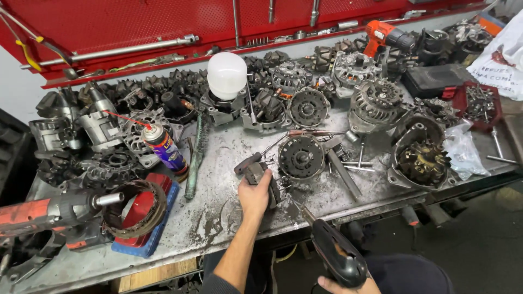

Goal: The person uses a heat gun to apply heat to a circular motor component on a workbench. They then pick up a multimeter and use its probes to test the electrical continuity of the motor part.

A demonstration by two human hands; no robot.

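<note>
My left hand (254,195) rests on the dirty metal workbench (218,218), closed on a small dark grey component (256,172) with a black stub sticking out to the left. My right hand (348,285) shows only partly at the bottom edge. It grips the handle of a black pistol-shaped tool (338,257), whose thin metal tip (298,207) points up and left toward the component. A round black alternator part (300,157) lies just right of my left hand.
Several alternators and housings crowd the back of the bench. A spray can (165,148) stands at left, a white bulb (226,75) behind it. A red tray with a ring (143,209) and a power tool (49,212) lie front left. An open housing (422,158) sits right.
</note>
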